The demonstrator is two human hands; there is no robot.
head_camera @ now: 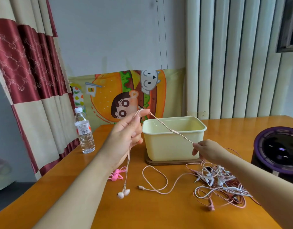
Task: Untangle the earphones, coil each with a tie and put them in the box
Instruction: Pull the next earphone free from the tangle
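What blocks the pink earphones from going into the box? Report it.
Nothing visible. The box is open on top; the earphone cord, held between left hand and right hand, stretches near its rim.

No word, brand or number can be read anywhere in view. The bottle (84,131) carries a white label (83,128) with an orange patch and rows of fine print, all too small and blurred to make out. The cartoon poster (125,95) behind the table shows only drawings, and the small yellow tag (90,90) drawn on it bears a dark mark that forms no legible letter.
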